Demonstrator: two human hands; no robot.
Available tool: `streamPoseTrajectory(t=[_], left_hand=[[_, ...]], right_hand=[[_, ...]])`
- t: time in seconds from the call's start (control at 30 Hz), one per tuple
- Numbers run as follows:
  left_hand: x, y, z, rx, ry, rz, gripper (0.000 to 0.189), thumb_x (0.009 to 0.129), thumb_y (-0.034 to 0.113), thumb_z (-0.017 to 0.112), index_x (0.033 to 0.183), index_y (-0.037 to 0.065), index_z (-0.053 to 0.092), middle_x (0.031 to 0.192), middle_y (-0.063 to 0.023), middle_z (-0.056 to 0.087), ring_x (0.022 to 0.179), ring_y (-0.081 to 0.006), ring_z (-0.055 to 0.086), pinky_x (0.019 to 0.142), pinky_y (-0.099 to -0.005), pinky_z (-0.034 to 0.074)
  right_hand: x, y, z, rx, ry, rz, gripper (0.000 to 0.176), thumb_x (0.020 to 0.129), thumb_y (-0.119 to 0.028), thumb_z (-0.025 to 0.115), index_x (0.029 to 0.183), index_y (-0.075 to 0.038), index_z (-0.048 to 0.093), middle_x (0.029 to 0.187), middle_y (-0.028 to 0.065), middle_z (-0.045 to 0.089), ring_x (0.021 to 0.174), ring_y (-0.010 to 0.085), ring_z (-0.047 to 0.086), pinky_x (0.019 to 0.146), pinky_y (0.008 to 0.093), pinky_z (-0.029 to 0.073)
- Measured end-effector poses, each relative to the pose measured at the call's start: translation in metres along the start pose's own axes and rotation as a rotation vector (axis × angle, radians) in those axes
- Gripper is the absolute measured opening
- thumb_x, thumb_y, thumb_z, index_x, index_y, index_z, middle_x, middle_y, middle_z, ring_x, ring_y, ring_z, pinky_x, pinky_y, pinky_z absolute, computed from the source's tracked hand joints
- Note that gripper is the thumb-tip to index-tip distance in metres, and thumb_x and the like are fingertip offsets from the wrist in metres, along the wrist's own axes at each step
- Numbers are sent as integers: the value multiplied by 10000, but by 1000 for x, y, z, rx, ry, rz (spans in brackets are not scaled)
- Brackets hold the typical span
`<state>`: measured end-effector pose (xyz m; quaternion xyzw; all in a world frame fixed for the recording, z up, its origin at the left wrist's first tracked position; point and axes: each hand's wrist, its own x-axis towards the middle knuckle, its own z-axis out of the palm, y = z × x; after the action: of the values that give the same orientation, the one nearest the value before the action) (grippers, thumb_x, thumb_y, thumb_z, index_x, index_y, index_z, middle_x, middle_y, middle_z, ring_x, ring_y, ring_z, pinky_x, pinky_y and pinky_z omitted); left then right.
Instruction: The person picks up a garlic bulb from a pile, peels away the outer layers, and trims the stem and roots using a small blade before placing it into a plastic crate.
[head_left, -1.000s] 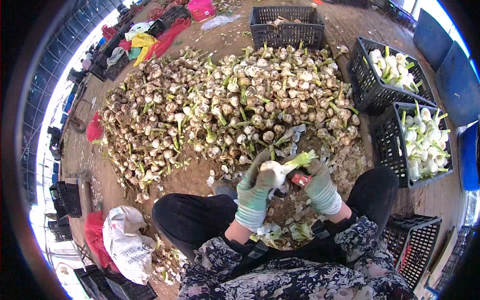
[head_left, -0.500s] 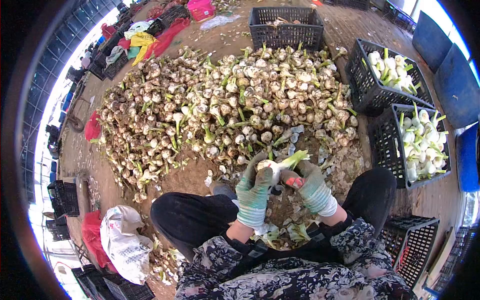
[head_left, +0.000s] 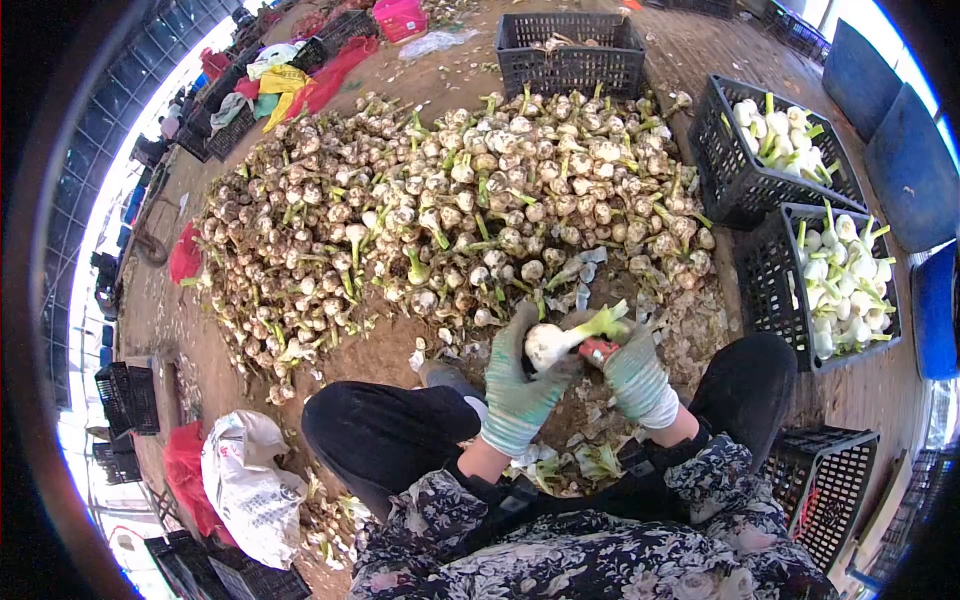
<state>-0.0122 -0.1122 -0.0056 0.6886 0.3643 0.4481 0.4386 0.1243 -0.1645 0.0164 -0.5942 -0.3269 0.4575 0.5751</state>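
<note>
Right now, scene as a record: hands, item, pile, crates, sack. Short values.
left hand: gloved, holding the garlic bulb
right hand: gloved, closed around a red object; exact type unclear
item: white bulb, green stem pointing toward the right hand's side
pile: many soiled bulbs on the ground, ahead of the hands
right-side crates: near crate and far crate, both black, holding whiter bulbs
sack: white, on the ground to the left

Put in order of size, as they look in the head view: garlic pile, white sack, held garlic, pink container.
1. Garlic pile
2. White sack
Not ranked: held garlic and pink container look similar; the garlic is nearer the camera.
</note>
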Motion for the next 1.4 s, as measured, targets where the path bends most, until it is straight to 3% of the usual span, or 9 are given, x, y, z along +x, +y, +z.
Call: streamPoseTrajectory(t=[0.2,0.23,0.3,0.5,0.7,0.8,1.07,1.13,1.4], left_hand=[[15,14,-20,-539,-399,-575,604,717,67,669,1247,-26,395,1028,-84,561,909,-136,534,819,-259,434],[17,2,-20,-645,-438,-642,620,723,98,674,1258,-22,383,1041,-90,559,912,-142,540,816,-263,443],[13,16,-16,-1100,-356,-768,548,799,143,617,1272,9,375,1082,-73,550,954,-151,537,825,-275,453],[6,9,-9,-680,-190,-524,568,793,118,641,1274,9,357,1151,-93,511,1015,-168,516,856,-288,446],[4,3,-17,-366,-218,-334,592,708,58,709,1221,9,417,1071,-76,549,894,-155,566,772,-249,476],[16,-31,-37,-1224,-481,-896,520,745,117,686,1195,7,449,1039,-71,563,861,-152,574,713,-254,492],[1,8,-32,-1133,-568,-646,675,692,162,738,1250,-1,395,1106,-80,550,960,-165,554,814,-286,461],[7,9,-32,-965,-389,-642,698,682,150,742,1264,7,384,1094,-70,557,969,-160,547,813,-277,459],[13,-10,-29,-770,-374,-355,728,676,71,725,1307,64,362,1227,-59,465,1053,-161,494,883,-288,413]], right_hand=[[9,41,-4,636,-123,-198,270,755,29,601,1021,-17,578,968,92,624,877,158,592,780,266,460],[1,9,-9,-236,-46,-243,311,756,13,609,1060,-16,554,995,93,618,888,161,594,789,271,462],[4,13,-18,-221,-67,-210,334,757,8,611,1082,-19,540,1001,92,615,892,163,593,794,273,462],[6,9,-16,424,-198,54,515,755,26,602,1227,-38,407,1086,86,558,972,175,547,847,269,431],[-5,1,-10,-69,-127,-141,265,812,-26,554,1069,19,508,1058,103,561,888,136,547,745,240,446],[-1,14,-21,244,-101,296,293,820,-104,576,1055,49,492,1000,111,582,810,132,570,688,222,450],[39,64,-64,850,240,132,311,801,-107,546,1086,-27,450,930,143,591,736,224,597,693,340,509],[26,32,-42,-1095,-208,170,366,778,-99,573,1116,-19,456,983,177,594,780,243,611,714,348,506],[13,20,-55,-758,-231,-41,449,811,-183,581,1234,-113,450,1013,118,614,857,233,611,754,281,482]])
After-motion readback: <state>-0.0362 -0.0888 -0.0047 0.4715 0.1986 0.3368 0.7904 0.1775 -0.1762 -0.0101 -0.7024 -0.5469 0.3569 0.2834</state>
